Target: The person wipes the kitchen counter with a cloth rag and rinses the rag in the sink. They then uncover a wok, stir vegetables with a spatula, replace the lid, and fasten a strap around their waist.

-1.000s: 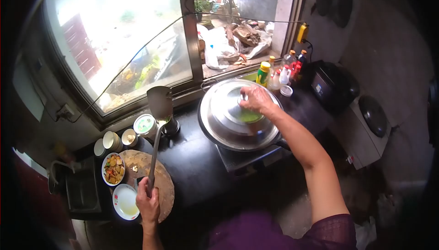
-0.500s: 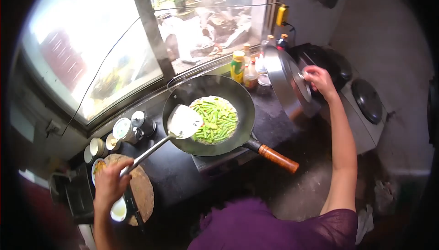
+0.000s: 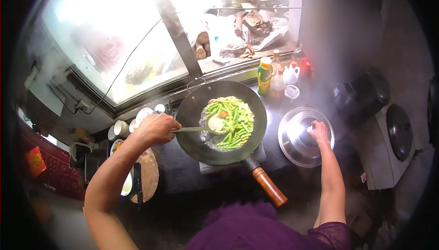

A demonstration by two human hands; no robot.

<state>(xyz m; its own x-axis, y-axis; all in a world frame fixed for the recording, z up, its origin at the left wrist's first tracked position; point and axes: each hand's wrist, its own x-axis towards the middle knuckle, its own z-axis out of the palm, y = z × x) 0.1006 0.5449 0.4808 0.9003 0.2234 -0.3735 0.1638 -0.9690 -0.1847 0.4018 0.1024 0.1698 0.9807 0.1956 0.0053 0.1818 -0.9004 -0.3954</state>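
My left hand [image 3: 156, 129] is closed round the handle of a wok spatula [image 3: 191, 129], whose blade rests among chopped green beans [image 3: 240, 135]. The beans lie in bubbling liquid inside a dark wok [image 3: 190, 147] on the stove. Its wooden handle [image 3: 269, 186] points toward my body. Right of the wok, a round metal lid [image 3: 297, 154] lies flat on the dark counter, knob up. My right hand [image 3: 320, 133] has its fingers closed on that knob.
Behind the lid stand a yellow-capped green bottle [image 3: 264, 76], other bottles and a small jar [image 3: 291, 91]. A round cutting board [image 3: 148, 172], a white bowl [image 3: 127, 184] and several containers sit at the left. Steam drifts near the window.
My right hand has lowered the lid from its tilted position in the air to the counter. My left hand has brought the spatula's blade down into the beans. The view has shifted.
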